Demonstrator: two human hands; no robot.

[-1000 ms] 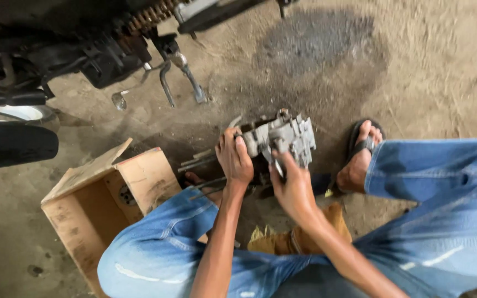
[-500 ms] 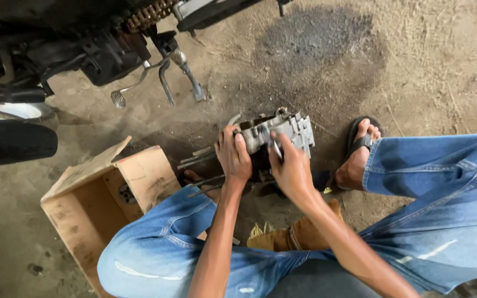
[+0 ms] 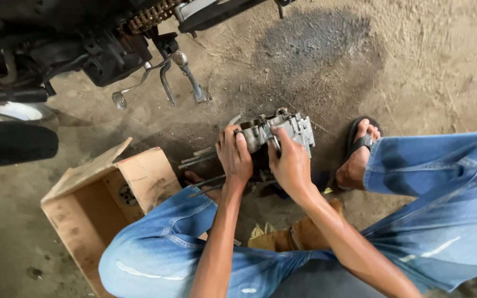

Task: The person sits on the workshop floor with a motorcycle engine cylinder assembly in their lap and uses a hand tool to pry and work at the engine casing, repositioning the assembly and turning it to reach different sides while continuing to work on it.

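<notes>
Here, a grey metal engine part (image 3: 280,132), blocky and finned, is gripped from both sides on the concrete floor (image 3: 426,72), roughly midway across it and just in front of the squatting person's knees. The left hand (image 3: 234,157) is closed over the part's near left side, fingers curled on top; the right hand (image 3: 289,163) is clamped on its near right side, with the thumb pressed against the top face. Long dark studs (image 3: 201,160) are seen projecting from the part toward the left, ending beside an open cardboard box (image 3: 106,209) that stands toward the floor's lower left corner. A foot in a black sandal (image 3: 360,152) is planted just right of the part. A motorcycle (image 3: 84,49) with its chain and side stand is parked along the floor's upper left edge.

The step in hand is judged to be a steadying or working loose of the part. A firm two-handed hold would be called for, with the studs kept clear of the box.
</notes>
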